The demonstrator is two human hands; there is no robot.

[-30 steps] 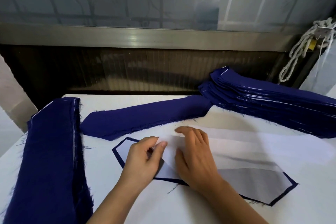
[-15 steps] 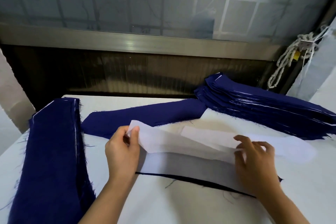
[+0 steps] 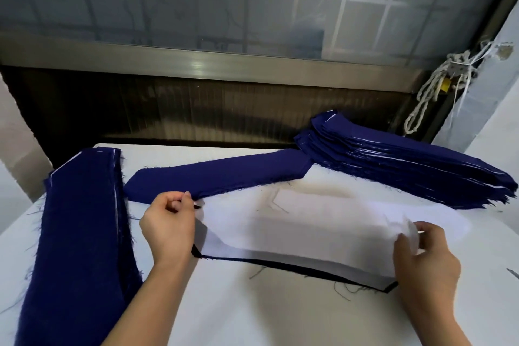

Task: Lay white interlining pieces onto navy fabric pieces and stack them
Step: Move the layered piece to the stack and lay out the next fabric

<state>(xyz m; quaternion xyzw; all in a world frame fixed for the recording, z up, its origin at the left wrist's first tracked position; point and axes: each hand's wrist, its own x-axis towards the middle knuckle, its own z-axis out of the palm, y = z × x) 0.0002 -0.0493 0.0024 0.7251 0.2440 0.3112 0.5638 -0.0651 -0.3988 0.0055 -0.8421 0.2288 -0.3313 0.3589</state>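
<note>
Two grips are pinching the long white interlining strip (image 3: 309,233) by its ends, your left grip (image 3: 168,229) and right grip (image 3: 424,258); its long axis is running left-right over the navy fabric piece (image 3: 389,288) on the tabletop (image 3: 252,317).

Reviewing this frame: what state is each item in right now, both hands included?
left hand, pinches the interlining's left end.
right hand, pinches its right end.
white interlining piece, stretched between both hands over a navy piece.
covered navy piece, lying flat, only its near edge showing.
single navy piece, flat, uncovered.
right stack, fanned out.
left stack, piled lengthwise.
</note>
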